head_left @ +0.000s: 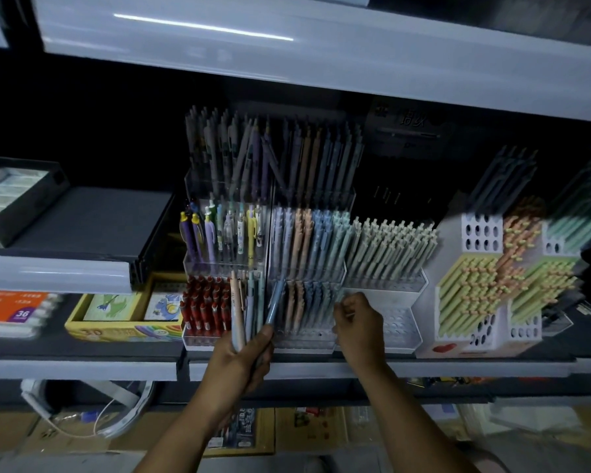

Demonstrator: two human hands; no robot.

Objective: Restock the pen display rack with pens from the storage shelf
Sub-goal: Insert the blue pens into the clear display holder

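at lower left a yellow box (pixel 116 327) is seen on the shelf (pixel 48 349), red pens (pixel 203 308) just right of it. a bundle of pastel pens (pixel 238 312) is clamped upright by the left hand (pixel 243 361), fingers curled round it, before the clear display rack (pixel 304 339) at centre. the right hand (pixel 360 327) is held at the rack's front row, fingers curled; whether a pen is pinched cannot be told. white holders (pixel 481 233) are seen at right.

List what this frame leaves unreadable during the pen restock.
Head view:
- Whether the right hand pinches a pen: its curled fingers cover it.
- Count in the bundle of pastel pens gripped by the left hand: they overlap, palm hides their lower ends.
- Lettering on the black box behind: dark, blurred.
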